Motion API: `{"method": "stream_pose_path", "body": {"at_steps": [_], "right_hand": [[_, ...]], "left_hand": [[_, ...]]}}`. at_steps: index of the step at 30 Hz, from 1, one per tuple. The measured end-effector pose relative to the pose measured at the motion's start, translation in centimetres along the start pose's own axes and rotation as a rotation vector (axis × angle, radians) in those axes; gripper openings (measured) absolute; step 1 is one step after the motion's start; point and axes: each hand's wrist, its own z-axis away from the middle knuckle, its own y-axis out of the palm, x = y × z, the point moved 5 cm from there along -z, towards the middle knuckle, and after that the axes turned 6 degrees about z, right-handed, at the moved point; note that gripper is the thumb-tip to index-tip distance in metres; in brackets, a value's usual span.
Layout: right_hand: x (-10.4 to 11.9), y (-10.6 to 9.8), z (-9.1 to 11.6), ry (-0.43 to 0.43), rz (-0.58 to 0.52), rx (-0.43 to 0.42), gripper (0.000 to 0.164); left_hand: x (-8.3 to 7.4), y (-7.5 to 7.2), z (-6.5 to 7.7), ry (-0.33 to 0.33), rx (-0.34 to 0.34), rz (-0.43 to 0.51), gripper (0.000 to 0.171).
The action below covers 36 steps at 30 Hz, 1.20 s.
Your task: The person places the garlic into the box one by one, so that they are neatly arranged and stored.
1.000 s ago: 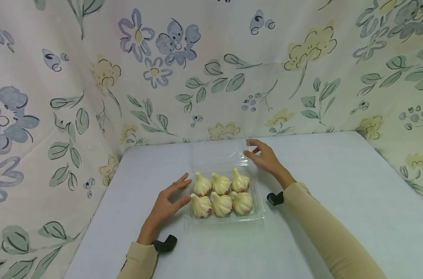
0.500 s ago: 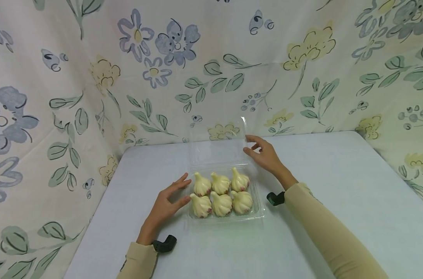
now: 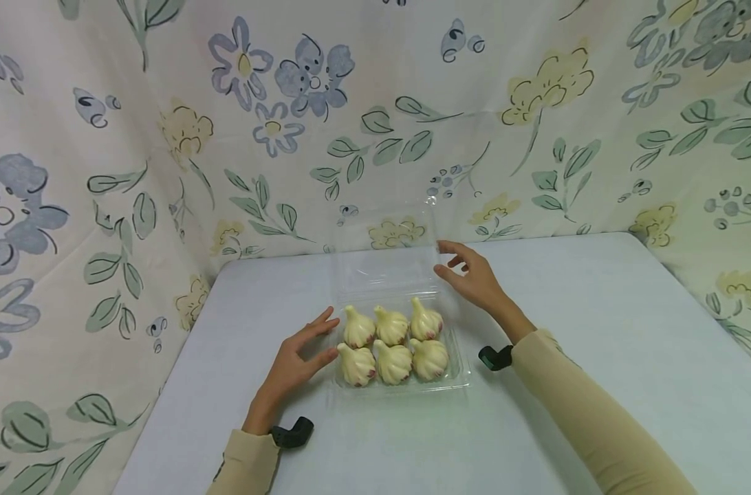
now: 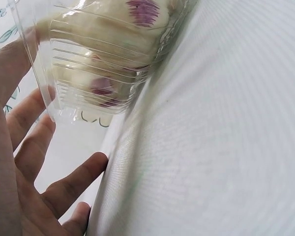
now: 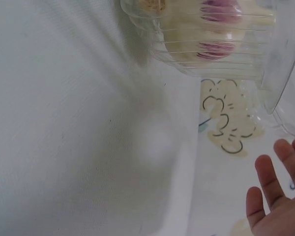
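Note:
A clear plastic clamshell box (image 3: 406, 389) holds several garlic bulbs (image 3: 395, 363), pale with purple marks, in two rows. Its transparent lid (image 3: 384, 271) stands raised at the back, hinged to the tray. At the box's left side is my left hand (image 3: 291, 361), fingers spread; in the left wrist view some fingertips (image 4: 48, 96) touch the plastic rim. Beside the lid's right edge, my right hand (image 3: 476, 278) has thumb and forefinger apart. Whether they touch the lid is hard to tell. Loosely extended fingers (image 5: 269, 181) show in the right wrist view, below the box's rim.
The box rests on a table (image 3: 555, 412) with a white cover. Behind and to the left hangs a floral curtain (image 3: 375, 103), which meets the table's back edge. A dark wrist device (image 3: 294, 433) sits at the left cuff, another (image 3: 495, 357) at the right.
The lid has swung up from leaning back low to standing higher behind the tray. My right hand has shifted only slightly; the left hand and the garlic stayed put.

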Motion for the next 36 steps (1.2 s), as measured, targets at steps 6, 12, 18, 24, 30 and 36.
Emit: {"method": "stream_pose_path", "body": {"at_steps": [6,12,18,24,30,36], "right_hand": [[0.3,-0.4,0.4,-0.024,-0.018,-0.005,0.057],[0.7,-0.7,0.8,-0.059,-0.019,-0.021,0.057],[1.1,-1.0,1.2,-0.103,-0.015,-0.029,0.056],[1.8,-1.5,1.9,-0.120,-0.012,-0.019,0.056],[2.0,-1.8,2.6,-0.153,0.003,-0.018,0.056],[2.0,-1.9,3.4,-0.159,0.006,-0.019,0.056]], "left_hand": [[0.0,0.0,0.0,0.010,-0.004,0.000,0.055],[0.0,0.0,0.0,0.016,-0.010,-0.002,0.055],[0.0,0.0,0.0,0.025,-0.005,-0.002,0.055],[-0.1,0.0,0.0,0.009,-0.003,-0.009,0.055],[-0.1,0.0,0.0,0.002,0.001,0.001,0.055],[-0.1,0.0,0.0,0.001,0.000,0.008,0.055]]}}
